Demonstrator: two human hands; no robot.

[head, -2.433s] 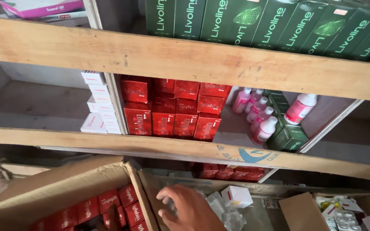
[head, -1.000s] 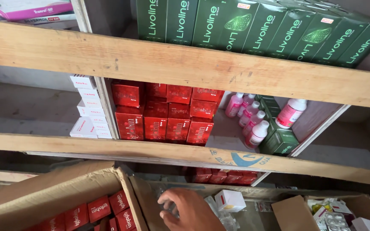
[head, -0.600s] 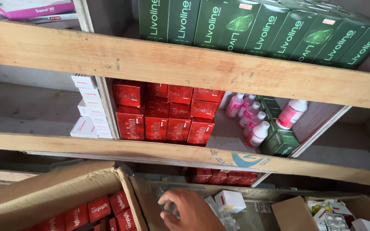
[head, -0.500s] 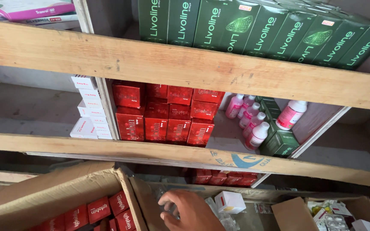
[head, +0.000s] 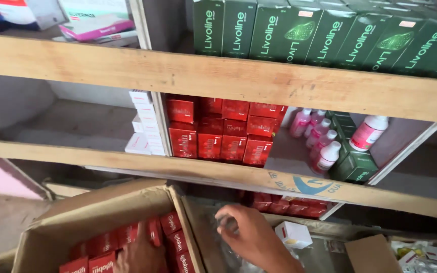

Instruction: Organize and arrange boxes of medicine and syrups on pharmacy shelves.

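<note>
A left hand point(head: 140, 255) now rests on small red cardboard cartons point(head: 170, 237); the right hand point(head: 246, 232), grip unclear, could topple the white box point(head: 292, 234).

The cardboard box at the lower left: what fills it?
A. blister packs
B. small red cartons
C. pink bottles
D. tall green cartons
B: the cardboard box holds rows of small red cartons, and the left hand rests on them; the pink bottles stand up on the middle shelf.
</note>
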